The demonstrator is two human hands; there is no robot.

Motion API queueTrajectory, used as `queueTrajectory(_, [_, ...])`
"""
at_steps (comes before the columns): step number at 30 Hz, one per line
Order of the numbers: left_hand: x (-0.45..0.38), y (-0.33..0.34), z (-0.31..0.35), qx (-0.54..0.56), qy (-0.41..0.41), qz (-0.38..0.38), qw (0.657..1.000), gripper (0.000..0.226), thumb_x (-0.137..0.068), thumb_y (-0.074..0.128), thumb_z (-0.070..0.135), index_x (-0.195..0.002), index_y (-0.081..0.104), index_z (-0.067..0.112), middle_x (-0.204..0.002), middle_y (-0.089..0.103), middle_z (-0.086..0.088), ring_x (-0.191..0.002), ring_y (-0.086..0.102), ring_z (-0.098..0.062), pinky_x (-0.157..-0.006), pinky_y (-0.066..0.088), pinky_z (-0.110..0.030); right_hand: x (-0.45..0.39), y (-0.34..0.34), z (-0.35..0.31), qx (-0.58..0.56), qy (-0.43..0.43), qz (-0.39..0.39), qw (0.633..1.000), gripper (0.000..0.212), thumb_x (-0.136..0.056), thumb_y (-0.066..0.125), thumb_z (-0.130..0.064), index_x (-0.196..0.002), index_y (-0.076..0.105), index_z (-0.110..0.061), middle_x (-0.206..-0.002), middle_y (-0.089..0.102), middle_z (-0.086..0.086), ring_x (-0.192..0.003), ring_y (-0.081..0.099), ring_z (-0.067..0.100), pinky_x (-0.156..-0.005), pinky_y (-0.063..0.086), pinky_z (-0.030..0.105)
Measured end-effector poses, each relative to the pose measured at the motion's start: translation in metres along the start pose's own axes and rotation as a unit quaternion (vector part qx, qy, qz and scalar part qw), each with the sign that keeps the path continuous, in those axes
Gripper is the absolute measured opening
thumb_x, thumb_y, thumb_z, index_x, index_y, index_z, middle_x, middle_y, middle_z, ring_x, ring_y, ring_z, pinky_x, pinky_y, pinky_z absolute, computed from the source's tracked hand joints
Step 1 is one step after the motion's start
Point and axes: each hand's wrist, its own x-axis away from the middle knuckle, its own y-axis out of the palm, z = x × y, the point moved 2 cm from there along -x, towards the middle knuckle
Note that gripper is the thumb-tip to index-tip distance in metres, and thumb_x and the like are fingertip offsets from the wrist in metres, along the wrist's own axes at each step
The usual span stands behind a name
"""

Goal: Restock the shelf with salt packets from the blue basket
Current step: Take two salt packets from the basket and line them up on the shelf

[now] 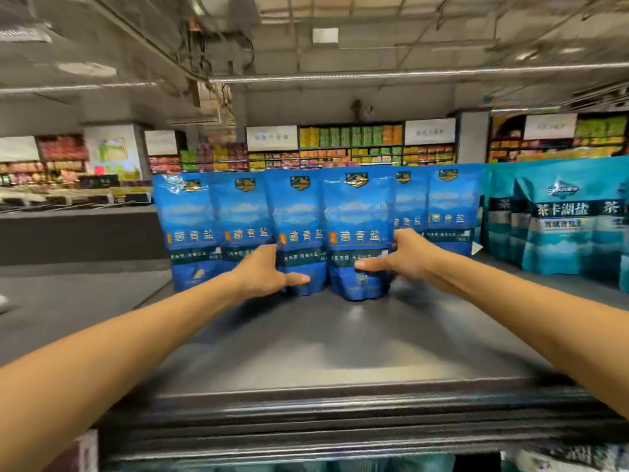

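Two salt packets (pixel 326 233) between both hands (pixel 340 264)

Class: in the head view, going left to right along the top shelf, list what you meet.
Blue salt packets → left hand → front packet → right hand → teal salt packets.

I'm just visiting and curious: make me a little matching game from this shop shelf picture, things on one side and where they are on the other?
Things:
1. left hand
2. right hand
3. teal packets
4. shelf

Places or states:
A. standing at the far right
B. dark, bare surface in front
C. gripping the third blue packet from the left
D. gripping the fourth blue packet from the left

Pairs: 1-C, 2-D, 3-A, 4-B
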Motion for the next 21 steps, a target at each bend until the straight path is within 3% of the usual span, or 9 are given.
queueTrajectory(2, [-0.005, -0.004, -0.003, -0.084, -0.026, 0.022, 0.996, 0.047, -0.076, 0.086, 0.047, -0.096, 0.064, 0.011, -0.084, 0.069, -0.003, -0.083, 0.064, -0.022, -0.077, 0.052, -0.035, -0.001, -0.002, 0.003, 0.026, 0.015, 0.003, 1.0, 0.098, -0.048, 0.09, -0.061, -0.12, 0.064, 0.0, -0.107, 0.073, 0.02, -0.079, 0.063, 0.027, -0.071, 0.049, 0.038])
queueTrajectory(3, [-0.009, -0.006, -0.004, -0.109, -0.041, 0.033, 0.993, 0.05, -0.074, 0.085, 0.051, -0.088, 0.061, 0.01, -0.078, 0.065, -0.003, -0.079, 0.062, -0.021, -0.069, 0.048, -0.034, -0.003, -0.001, 0.003, 0.01, 0.021, 0.009, 1.0, 0.096, -0.051, 0.091, -0.056, -0.122, 0.062, 0.002, -0.103, 0.073, 0.021, -0.073, 0.062, 0.024, -0.066, 0.049, 0.038])
queueTrajectory(6, [-0.022, -0.004, -0.002, -0.101, -0.067, 0.038, 0.992, 0.049, -0.074, 0.087, 0.047, -0.076, 0.062, 0.005, -0.069, 0.069, -0.006, -0.059, 0.068, -0.021, -0.051, 0.053, -0.031, -0.013, 0.007, 0.001, -0.058, 0.051, 0.009, 0.997, 0.071, -0.071, 0.091, -0.026, -0.121, 0.053, 0.007, -0.089, 0.069, 0.019, -0.065, 0.068, 0.03, -0.067, 0.063, 0.043])
queueTrajectory(8, [-0.027, 0.0, -0.003, -0.055, -0.087, 0.035, 0.994, 0.043, -0.076, 0.087, 0.039, -0.076, 0.063, 0.004, -0.065, 0.072, -0.008, -0.044, 0.067, -0.017, -0.042, 0.054, -0.026, -0.02, 0.014, -0.003, -0.06, 0.065, 0.021, 0.996, 0.055, -0.074, 0.089, -0.02, -0.106, 0.048, -0.003, -0.086, 0.068, 0.018, -0.065, 0.07, 0.034, -0.068, 0.064, 0.048])
queueTrajectory(10, [-0.031, 0.004, -0.004, -0.043, -0.088, 0.043, 0.994, 0.041, -0.078, 0.087, 0.034, -0.076, 0.06, 0.004, -0.057, 0.072, -0.008, -0.04, 0.066, -0.018, -0.038, 0.052, -0.024, -0.028, 0.02, -0.006, -0.057, 0.063, 0.041, 0.996, 0.056, -0.075, 0.089, -0.019, -0.1, 0.039, -0.009, -0.091, 0.068, 0.019, -0.058, 0.071, 0.03, -0.056, 0.063, 0.039])
queueTrajectory(12, [-0.034, 0.006, -0.003, -0.057, -0.074, 0.054, 0.994, 0.041, -0.079, 0.087, 0.033, -0.075, 0.058, 0.004, -0.051, 0.069, -0.007, -0.041, 0.067, -0.019, -0.037, 0.05, -0.023, -0.037, 0.025, -0.007, -0.033, 0.052, 0.059, 0.996, 0.051, -0.075, 0.088, -0.021, -0.094, 0.043, -0.005, -0.094, 0.068, 0.018, -0.054, 0.072, 0.026, -0.048, 0.059, 0.03])
queueTrajectory(15, [-0.035, 0.006, -0.002, -0.075, -0.073, 0.052, 0.993, 0.04, -0.08, 0.087, 0.032, -0.08, 0.057, 0.004, -0.05, 0.069, -0.006, -0.046, 0.071, -0.022, -0.042, 0.057, -0.028, -0.045, 0.03, -0.008, 0.03, 0.043, 0.07, 0.996, 0.039, -0.076, 0.087, -0.025, -0.074, 0.057, 0.0, -0.058, 0.072, 0.007, -0.048, 0.071, 0.021, -0.044, 0.054, 0.022])
queueTrajectory(21, [-0.03, 0.0, 0.002, -0.144, -0.085, 0.053, 0.985, 0.047, -0.079, 0.084, 0.043, -0.076, 0.057, 0.005, -0.049, 0.068, -0.008, -0.047, 0.071, -0.023, -0.059, 0.064, -0.038, -0.055, 0.031, -0.006, 0.077, 0.03, 0.091, 0.992, 0.042, -0.075, 0.086, -0.031, -0.064, 0.059, -0.002, -0.047, 0.067, 0.008, -0.051, 0.072, 0.023, -0.051, 0.058, 0.026])
